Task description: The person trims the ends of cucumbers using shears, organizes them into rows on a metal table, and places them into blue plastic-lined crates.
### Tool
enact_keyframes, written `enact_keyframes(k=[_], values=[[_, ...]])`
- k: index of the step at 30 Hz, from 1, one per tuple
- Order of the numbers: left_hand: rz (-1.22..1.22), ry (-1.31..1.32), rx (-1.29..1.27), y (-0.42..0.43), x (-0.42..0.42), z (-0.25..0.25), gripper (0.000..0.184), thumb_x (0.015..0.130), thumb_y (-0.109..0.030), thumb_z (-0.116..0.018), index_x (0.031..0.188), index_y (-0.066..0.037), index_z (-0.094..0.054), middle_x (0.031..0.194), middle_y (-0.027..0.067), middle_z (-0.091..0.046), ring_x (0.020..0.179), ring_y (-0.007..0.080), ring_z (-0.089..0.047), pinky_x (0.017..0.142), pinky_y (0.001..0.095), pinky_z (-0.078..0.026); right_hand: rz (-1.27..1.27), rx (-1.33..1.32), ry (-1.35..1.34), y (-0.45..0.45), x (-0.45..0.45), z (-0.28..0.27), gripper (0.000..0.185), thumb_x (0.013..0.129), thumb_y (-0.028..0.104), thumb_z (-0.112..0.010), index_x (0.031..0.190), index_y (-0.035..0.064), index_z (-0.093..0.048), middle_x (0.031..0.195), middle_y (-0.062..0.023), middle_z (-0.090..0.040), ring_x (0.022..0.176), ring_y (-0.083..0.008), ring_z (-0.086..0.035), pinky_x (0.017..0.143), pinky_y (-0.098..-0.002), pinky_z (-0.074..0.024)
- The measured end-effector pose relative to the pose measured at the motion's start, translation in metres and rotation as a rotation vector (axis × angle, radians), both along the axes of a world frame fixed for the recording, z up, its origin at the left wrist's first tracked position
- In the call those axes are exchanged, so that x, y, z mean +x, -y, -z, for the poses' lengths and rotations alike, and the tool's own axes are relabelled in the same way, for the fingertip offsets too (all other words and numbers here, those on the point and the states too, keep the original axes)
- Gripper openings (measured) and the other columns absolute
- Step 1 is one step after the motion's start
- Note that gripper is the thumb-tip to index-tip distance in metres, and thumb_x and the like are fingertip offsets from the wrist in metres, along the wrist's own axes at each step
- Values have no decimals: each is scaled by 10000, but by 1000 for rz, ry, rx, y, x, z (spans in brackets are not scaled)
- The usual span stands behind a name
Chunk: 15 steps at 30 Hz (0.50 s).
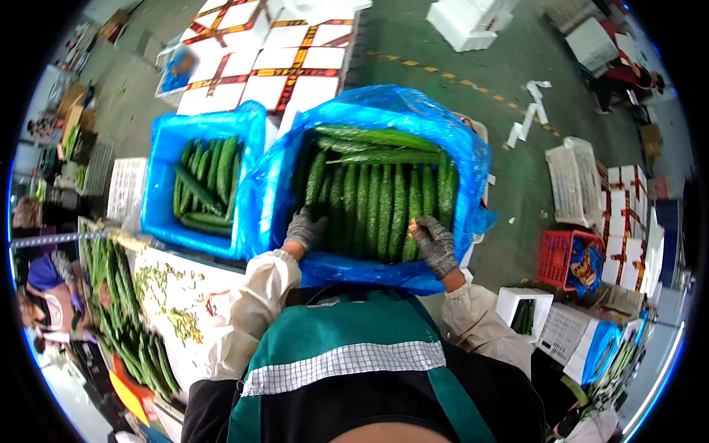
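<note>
A large box lined with blue plastic (473, 177) stands before me, packed with cucumbers (360, 210). Most lie lengthwise side by side; several lie crosswise at the far end. My left hand (304, 229), in a grey glove, rests at the near left of the row, thumb and fingers apart. On the near right, my right hand (436, 245), gloved too with bare fingertips, is curled over a cucumber (410, 247) and closed on it; the palm side is hidden. To the left stands a smaller blue-lined box (155, 199) with more cucumbers (210, 173).
White boxes with red and yellow tape (295, 63) are stacked beyond. On the left, a white table (221, 277) bears scraps and loose cucumbers (122, 295), with a co-worker (59, 295) beside it. At right are a red basket (555, 258) and a white crate (572, 184).
</note>
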<state>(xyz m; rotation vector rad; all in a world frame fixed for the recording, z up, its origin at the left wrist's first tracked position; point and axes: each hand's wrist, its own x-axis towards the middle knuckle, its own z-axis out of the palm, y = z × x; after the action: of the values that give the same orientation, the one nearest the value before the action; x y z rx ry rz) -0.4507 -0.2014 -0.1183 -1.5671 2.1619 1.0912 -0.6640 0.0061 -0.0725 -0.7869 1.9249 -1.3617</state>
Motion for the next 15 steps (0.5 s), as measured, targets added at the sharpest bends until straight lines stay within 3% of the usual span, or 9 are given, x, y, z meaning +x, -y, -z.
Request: enact_keyframes(k=[2,4,8,10,11,13,15], values=[[-95,-70,-190,-6,3,4,679,726,-421,-609,1228,-13,-401,1197,239,-448,1112,372,-433,929,393,-371,-116,157,9,16,8,12,244,763,126,-608,988,37,-577,919,-131,-618,849,-184,-604,721,-290,-472],[-129,-48,-136,-6,3,1,717,725,-418,-615,1265,-22,-361,1242,230,-409,1139,366,-413,946,388,-358,-259,206,-85,40,19,3,278,761,180,-608,1000,42,-576,957,-147,-605,908,-230,-590,770,-310,-459],[-120,-65,-193,-13,6,-16,693,732,-387,-628,1264,-24,-371,1227,218,-438,1125,364,-433,940,386,-364,-354,297,4,88,41,8,336,760,264,-608,1009,40,-578,997,-162,-588,940,-261,-571,816,-324,-441],[-153,-197,-181,-6,26,7,616,764,-299,-635,1252,-14,-389,1198,188,-485,1102,304,-475,922,342,-382,-311,325,22,105,42,7,377,762,291,-587,1048,45,-562,1085,-165,-549,1006,-282,-530,867,-353,-411],[-290,-432,-74,-6,42,38,537,766,-316,-615,1190,-21,-468,1147,206,-518,1061,327,-499,912,369,-386,-311,334,19,110,35,10,377,762,291,-587,1048,45,-562,1085,-165,-549,1006,-282,-530,867,-353,-411],[-335,-513,-22,-7,41,8,430,786,-226,-615,1142,-9,-510,1066,170,-578,962,261,-566,839,317,-432,-268,274,-719,124,23,12,398,750,247,-570,1097,56,-531,1178,-152,-492,1096,-296,-459,909,-368,-377],[-351,-570,-28,-10,43,-1,394,792,-200,-611,1124,-6,-524,1048,159,-589,945,242,-575,822,301,-440,-331,343,-971,133,4,4,432,750,204,-513,1162,76,-481,1226,-136,-447,1141,-305,-402,934,-465,-320]])
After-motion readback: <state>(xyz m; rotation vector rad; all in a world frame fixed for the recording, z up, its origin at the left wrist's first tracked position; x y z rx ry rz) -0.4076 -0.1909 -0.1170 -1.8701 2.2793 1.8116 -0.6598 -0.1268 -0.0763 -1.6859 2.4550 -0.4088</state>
